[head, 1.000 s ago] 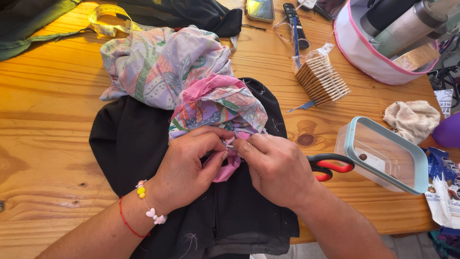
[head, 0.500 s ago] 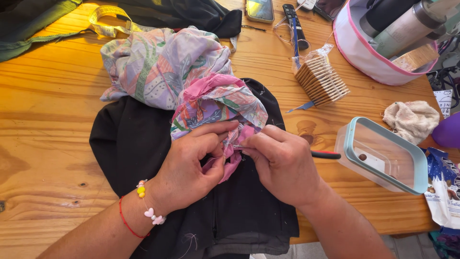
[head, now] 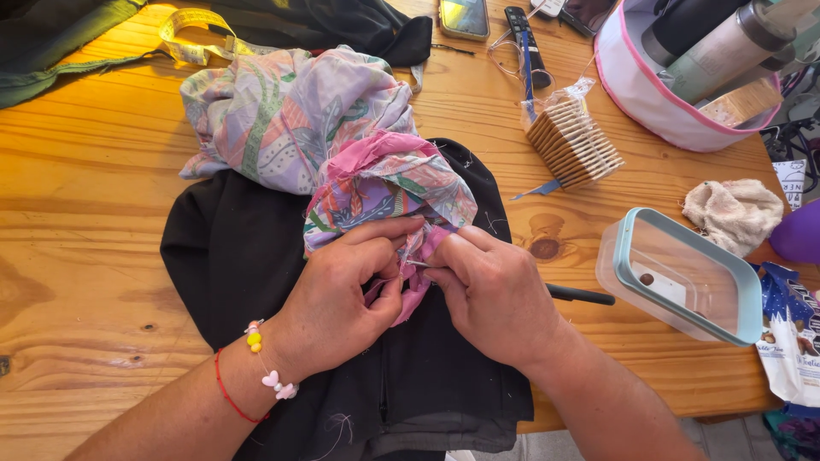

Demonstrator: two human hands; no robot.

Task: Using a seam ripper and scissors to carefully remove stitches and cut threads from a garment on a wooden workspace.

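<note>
Table edge (head: 666, 405) near both hands' fabric (head: 384, 183).

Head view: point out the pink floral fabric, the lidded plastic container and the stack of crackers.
pink floral fabric (head: 389, 183), head view, on its bunched top fold.
lidded plastic container (head: 683, 273), head view, on the clear lid's middle.
stack of crackers (head: 574, 141), head view, on the crackers' top edges.

Phone (head: 465, 17) lay far centre, screen lit. Clear cracker pack (head: 571, 137) sat right of centre, opened. Blue-white snack bag (head: 790, 333) was at near right edge. White printed label (head: 793, 181) sat far right.
</note>
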